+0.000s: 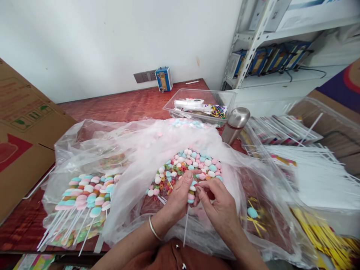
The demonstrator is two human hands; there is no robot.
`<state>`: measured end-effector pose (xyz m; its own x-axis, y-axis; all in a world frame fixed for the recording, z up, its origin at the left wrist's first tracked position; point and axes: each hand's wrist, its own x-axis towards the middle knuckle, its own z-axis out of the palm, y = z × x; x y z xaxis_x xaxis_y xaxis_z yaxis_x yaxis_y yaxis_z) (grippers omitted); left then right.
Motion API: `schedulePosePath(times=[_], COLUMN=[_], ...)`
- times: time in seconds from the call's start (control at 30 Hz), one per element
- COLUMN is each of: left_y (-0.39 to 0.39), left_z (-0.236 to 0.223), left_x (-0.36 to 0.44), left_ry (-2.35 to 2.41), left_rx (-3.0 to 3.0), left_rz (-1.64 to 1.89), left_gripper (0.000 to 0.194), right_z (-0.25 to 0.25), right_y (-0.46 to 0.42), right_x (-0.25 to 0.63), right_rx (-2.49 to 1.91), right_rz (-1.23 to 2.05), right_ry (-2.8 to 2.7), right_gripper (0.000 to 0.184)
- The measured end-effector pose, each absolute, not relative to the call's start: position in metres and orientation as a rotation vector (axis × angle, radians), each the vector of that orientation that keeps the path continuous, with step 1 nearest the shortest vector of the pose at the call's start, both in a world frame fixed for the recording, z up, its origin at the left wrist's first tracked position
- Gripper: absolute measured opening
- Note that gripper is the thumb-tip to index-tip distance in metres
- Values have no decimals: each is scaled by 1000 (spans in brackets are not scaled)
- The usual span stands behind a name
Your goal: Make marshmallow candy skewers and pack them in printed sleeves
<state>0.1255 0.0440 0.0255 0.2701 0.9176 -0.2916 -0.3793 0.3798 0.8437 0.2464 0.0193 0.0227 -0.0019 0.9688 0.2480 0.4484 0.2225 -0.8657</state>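
Observation:
My left hand (177, 198), with a bangle on its wrist, is closed around a candy skewer (191, 197) of stacked pink, white, blue and yellowish sweets. Its white stick points down toward my lap. The fingers of my right hand (221, 206) are pinched at the top of the skewer; what they hold there is mostly hidden. Just beyond my hands lies a heap of pastel round sweets (194, 161) and small coloured ring sweets (162, 185), inside an opened clear plastic bag (135, 150). Several finished-looking candy skewers (87, 195) lie in rows at the left.
A cardboard box (25, 142) stands at the left. Behind the bag are a clear plastic tray (168, 107), a steel flask (235, 123) and a blue device (164, 79). White sticks (315, 161) and yellow ties (323, 232) fill a bin at the right. One blue sweet (252, 212) lies nearby.

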Motion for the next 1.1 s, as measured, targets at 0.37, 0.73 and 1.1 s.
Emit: schedulePosePath(times=[0.37,0.73,1.1], left_y=[63,42,47], left_z=[18,14,17], left_x=[122,162,143], left_ry=[924,866,699], left_rx=[337,262,173], left_rz=[1168,1181,1165], left_gripper=[33,35,40], right_z=[14,-16,-3], right_y=[-7,-36,-32], right_x=[251,251,241], right_rx=[-1585,-1581,-1617], right_rz=[1162,1061,1063], right_ry=[-1390,-1523,-1511], right_gripper=[38,33,29])
